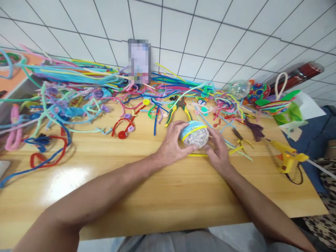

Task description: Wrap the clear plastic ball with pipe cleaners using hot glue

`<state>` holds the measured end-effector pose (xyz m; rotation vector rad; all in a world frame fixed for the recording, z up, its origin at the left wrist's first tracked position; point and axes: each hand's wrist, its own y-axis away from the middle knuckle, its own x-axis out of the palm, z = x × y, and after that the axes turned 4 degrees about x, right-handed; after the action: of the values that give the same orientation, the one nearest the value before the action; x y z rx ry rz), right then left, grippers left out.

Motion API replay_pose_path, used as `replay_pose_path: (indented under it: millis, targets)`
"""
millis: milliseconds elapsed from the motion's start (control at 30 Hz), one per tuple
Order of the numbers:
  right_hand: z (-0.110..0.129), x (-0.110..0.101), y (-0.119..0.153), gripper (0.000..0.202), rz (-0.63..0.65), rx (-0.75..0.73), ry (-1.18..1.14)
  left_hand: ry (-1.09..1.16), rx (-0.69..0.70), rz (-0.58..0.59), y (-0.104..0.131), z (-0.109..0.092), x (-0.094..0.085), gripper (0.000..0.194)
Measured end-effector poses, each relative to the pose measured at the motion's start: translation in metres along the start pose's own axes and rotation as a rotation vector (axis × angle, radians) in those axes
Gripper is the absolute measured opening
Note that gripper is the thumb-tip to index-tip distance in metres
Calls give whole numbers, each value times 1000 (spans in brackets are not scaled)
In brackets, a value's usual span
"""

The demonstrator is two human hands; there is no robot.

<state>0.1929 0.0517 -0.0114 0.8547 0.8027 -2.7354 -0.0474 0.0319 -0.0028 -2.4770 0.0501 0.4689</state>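
Between my two hands is a ball (196, 135), its upper left part wrapped in light blue pipe cleaner with a yellow band, the rest whitish and crumpled-looking. My left hand (174, 144) grips its left side, thumb along the bottom. On the right side, the fingers and thumb of my right hand (217, 148) are against the ball. A yellow pipe cleaner (198, 155) lies on the wooden table (168, 199) just below the ball, passing near my right hand. Green-and-yellow pliers (180, 110) lie open behind the ball.
Colourful pipe cleaners (86, 73) pile along the wall, around a propped phone (139, 61). A yellow glue gun (287, 157) and small pliers (240, 138) are at right. Decorated balls (258, 91) sit at the back right. Red and blue pipe cleaners (63, 150) lie left.
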Motion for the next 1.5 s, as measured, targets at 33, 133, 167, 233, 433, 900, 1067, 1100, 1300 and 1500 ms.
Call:
replay_pose_path:
  millis: [33,133,167,233,433,900,1067,1100,1300,1500]
  targets:
    - [0,0,0,62,9,9,-9,3,13,-11,0,1,1,77]
    - [-1,0,-1,59,39,33,-65,29,56,-34,2,3,5,78]
    - [-1,0,-1,58,48,48,-98,41,68,-32,3,3,6,77]
    - [-3,1,-1,58,59,88,-165,54,75,-18,4,2,5,71]
    - [-1,2,-5,49,-1,55,-92,-25,18,-10,2,-5,-5,58]
    - [-6,6,-5,43,-5,161,-139,63,5,-14,3,-1,7,64]
    - [8,-5,-15,37,-28,219,-191,81,-5,-45,3,0,10,65]
    - [14,-8,-18,36,-36,229,-200,82,2,-47,3,0,10,66]
    - [38,-15,-30,27,-50,244,-231,12,94,-37,2,0,7,66]
    - [22,1,-19,31,-108,129,-237,-2,109,-19,1,0,5,67]
